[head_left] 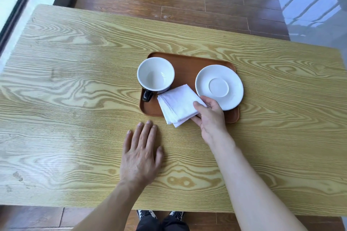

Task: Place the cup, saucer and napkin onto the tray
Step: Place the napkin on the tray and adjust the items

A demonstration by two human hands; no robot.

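In the head view, the right hand [210,116] holds the folded white napkin [178,106] by its near right corner. The thumb lies on top of the paper and the other fingers go under it, so the grip is closed on the napkin as a flat pinch. From this grip the napkin spreads away to the left and a little forward. Most of it is above the brown tray [187,67], but the corner nearest to the person, left of the pinch, hangs over the front rim of the tray and above the wooden table [75,62]. I cannot tell if the napkin already rests on the tray or is a little above it.

Just beyond the grip, on the right part of the tray, lies the white saucer [219,87]; its near edge is just beside the knuckles, and its right edge reaches over the tray rim. Farther to the left of the grip stands the cup [155,76], upright and empty, on the left part of the tray, with its dark handle turned toward the person. The far corner of the napkin comes near the cup.

The left hand [140,155] lies flat on the table, nearer to the person than the grip, with the fingers spread and holding nothing.

To my judgement the step in hand is the last one, placing the napkin. The next move calls for a short push forward, so that the hanging corner comes inside the rim, and then for opening the pinch without touching the saucer.
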